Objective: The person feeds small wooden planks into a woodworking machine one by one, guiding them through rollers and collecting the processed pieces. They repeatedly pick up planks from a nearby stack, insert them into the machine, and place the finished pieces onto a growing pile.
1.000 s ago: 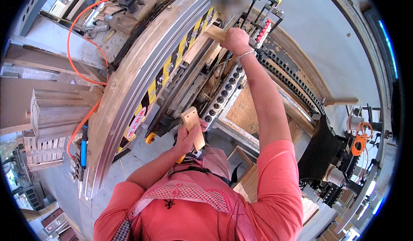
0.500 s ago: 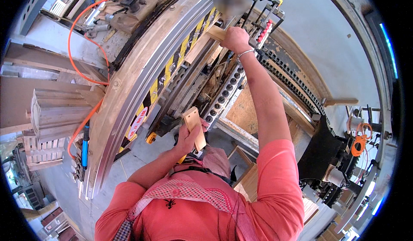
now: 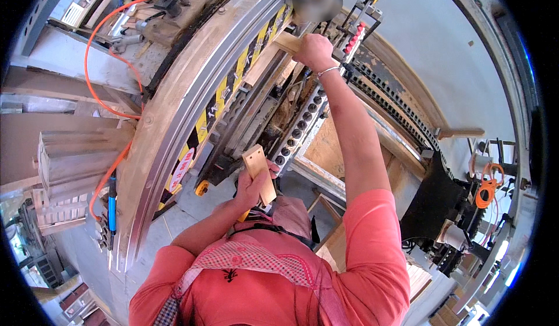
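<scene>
My left hand (image 3: 251, 187) is closed around a short, pale wooden block (image 3: 259, 172) close to my waist. Two small holes show at the block's upper end. With my right arm stretched far forward, my right hand (image 3: 314, 52) grips the end of another wooden piece (image 3: 287, 43) at the far part of a long machine. That piece lies across the machine's bed, beside the yellow-and-black striped strip (image 3: 224, 96). Fingers on the far side of my right hand are hidden. A row of dark round fittings (image 3: 300, 125) runs along the machine below my right wrist.
A long metal-edged beam (image 3: 169, 113) curves along the left. An orange hose (image 3: 87, 64) hangs beyond it, near a tool-covered bench (image 3: 145, 46). Red knobs (image 3: 354, 38) stand past my right hand. A sawdust-covered board (image 3: 326, 145) lies under my right forearm.
The view has shifted slightly. Both hands keep their grips, and the wooden pieces stay in nearly the same places.
</scene>
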Demonstrator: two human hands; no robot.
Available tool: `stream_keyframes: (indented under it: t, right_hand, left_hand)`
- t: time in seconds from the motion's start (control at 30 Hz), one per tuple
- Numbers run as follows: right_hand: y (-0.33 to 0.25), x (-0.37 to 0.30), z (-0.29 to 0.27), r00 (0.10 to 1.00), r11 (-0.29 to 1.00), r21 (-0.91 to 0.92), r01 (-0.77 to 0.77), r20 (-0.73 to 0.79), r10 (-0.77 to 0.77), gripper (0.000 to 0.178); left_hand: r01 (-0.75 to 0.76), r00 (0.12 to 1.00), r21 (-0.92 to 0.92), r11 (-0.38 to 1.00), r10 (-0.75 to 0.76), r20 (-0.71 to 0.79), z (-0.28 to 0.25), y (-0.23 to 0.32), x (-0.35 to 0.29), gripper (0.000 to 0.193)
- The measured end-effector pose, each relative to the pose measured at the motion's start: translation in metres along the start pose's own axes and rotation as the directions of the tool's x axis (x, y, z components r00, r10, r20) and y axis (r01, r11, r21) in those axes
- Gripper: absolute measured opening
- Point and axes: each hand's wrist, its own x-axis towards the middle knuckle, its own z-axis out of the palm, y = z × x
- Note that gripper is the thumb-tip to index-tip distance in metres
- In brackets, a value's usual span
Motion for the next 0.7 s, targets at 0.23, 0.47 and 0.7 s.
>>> stream_keyframes:
  t: [0.23, 0.47, 0.7]
  right_hand:
    - [0.001, 0.002, 0.004, 1.0, 1.0, 0.026, -0.016, -0.014, 0.016, 0.019]
    - [0.008, 0.005, 0.014, 0.997, 0.998, -0.008, 0.054, -0.062, -0.055, 0.034]
    - [0.004, -0.001, 0.002, 0.996, 0.996, -0.015, 0.089, -0.017, -0.089, 0.02]
  left_hand:
    - [0.009, 1.0, -0.008, 1.0, -0.009, -0.008, 0.004, 0.007, 0.001, 0.025]
    - [0.036, 0.999, -0.013, 0.999, -0.036, -0.01, 0.005, 0.013, 0.0, 0.021]
    - [0.067, 0.997, -0.014, 0.998, -0.067, -0.036, 0.008, 0.019, -0.002, 0.023]
